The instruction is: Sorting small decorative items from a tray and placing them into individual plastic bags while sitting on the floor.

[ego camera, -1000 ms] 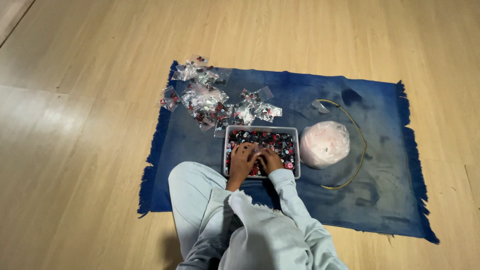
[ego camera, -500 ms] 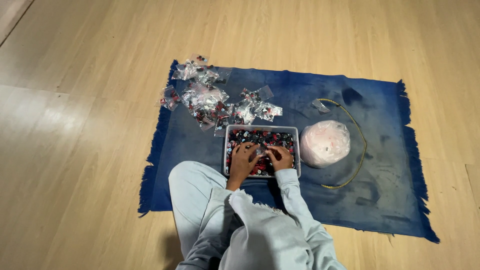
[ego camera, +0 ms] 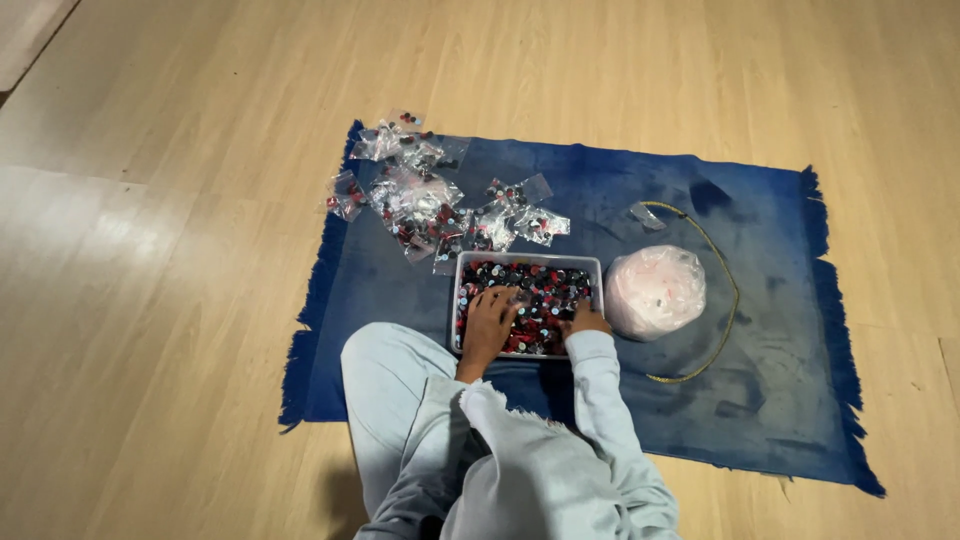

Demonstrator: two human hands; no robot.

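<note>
Small red and black pieces (ego camera: 535, 295) fill our grey tray (ego camera: 527, 261), frame centre, on blue rug (ego camera: 760, 330). Our left hand (ego camera: 490, 318) and right hand (ego camera: 585, 320) rest in them; grip unclear.

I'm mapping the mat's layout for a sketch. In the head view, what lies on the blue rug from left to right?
Pile of small clear bags → grey tray of small red and dark pieces, with the left hand and right hand in it → bundled pinkish plastic bag → thin yellow cord.
</note>
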